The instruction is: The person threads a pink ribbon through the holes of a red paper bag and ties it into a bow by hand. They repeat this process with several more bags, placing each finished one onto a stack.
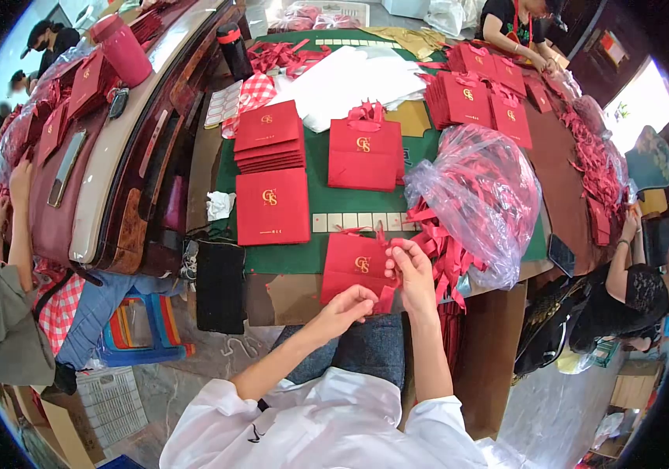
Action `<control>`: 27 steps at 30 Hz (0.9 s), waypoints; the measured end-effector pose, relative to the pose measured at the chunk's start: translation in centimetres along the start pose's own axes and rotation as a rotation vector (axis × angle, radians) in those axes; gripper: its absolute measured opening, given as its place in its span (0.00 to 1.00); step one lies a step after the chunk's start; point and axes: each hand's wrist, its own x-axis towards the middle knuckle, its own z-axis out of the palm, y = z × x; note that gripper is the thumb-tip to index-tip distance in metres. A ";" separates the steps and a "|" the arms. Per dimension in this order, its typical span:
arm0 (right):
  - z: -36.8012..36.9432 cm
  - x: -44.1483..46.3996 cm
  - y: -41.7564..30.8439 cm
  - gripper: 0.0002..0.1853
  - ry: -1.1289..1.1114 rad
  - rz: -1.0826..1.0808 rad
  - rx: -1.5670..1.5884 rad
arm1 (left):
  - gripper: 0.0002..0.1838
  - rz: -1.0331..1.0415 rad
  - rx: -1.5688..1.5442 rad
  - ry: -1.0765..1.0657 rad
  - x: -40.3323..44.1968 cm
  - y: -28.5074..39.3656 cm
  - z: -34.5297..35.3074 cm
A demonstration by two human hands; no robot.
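Note:
A small red paper bag (341, 266) with a gold logo lies flat at the near edge of the green table top, in front of me. My right hand (414, 275) is over its right side, thumb and fingers pinched on a red ribbon (386, 300) that hangs down beside the bag. My left hand (348, 306) is at the bag's lower edge with its fingers curled together; whether the ribbon's end is between them is hidden. Just right of my hands, a clear plastic bag (491, 195) spills out many red ribbons.
Flat red bags (272, 215) are stacked at left, and bags with ribbon handles (363, 160) lie ahead. More bags (471, 102) stand at far right. A white printed strip (350, 222) crosses the mat. A phone (560, 254) lies at the right edge. Other people work on both sides.

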 end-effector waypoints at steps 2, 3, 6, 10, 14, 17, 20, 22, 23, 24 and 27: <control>0.7 -0.3 0.3 0.08 0.002 0.025 0.090 | 0.11 0.057 0.052 0.012 0.5 0.0 0.7; 1.0 -0.5 0.5 0.08 0.003 0.038 0.136 | 0.14 0.115 0.103 0.027 0.7 0.0 1.1; 1.9 -0.8 0.8 0.08 0.013 0.052 0.197 | 0.21 0.304 0.348 0.283 1.3 -0.7 2.0; 2.0 -1.4 1.0 0.07 -0.013 0.045 0.250 | 0.26 0.379 0.350 0.447 0.8 0.4 3.3; 1.8 -2.1 1.2 0.06 -0.061 0.068 0.294 | 0.22 0.374 0.327 0.407 0.5 -1.1 2.9; 1.7 -2.4 0.9 0.06 -0.041 0.100 0.288 | 0.15 0.280 0.403 0.284 0.2 -2.8 1.8; 0.7 -1.8 1.5 0.07 -0.041 0.033 0.236 | 0.10 0.151 0.496 0.201 -1.0 -2.8 1.5; 0.0 -1.5 1.7 0.07 -0.032 0.003 0.208 | 0.09 0.138 0.517 0.206 -2.0 -2.6 1.2; -0.4 -1.4 1.7 0.07 -0.025 -0.026 0.179 | 0.09 0.123 0.515 0.209 -2.5 -2.6 0.9; -0.8 -1.3 1.6 0.07 -0.018 -0.027 0.158 | 0.10 0.109 0.513 0.212 -3.1 -2.5 0.5; -1.8 -1.2 1.8 0.07 0.020 -0.004 -0.051 | 0.09 0.060 0.541 0.196 -3.8 -2.6 -1.7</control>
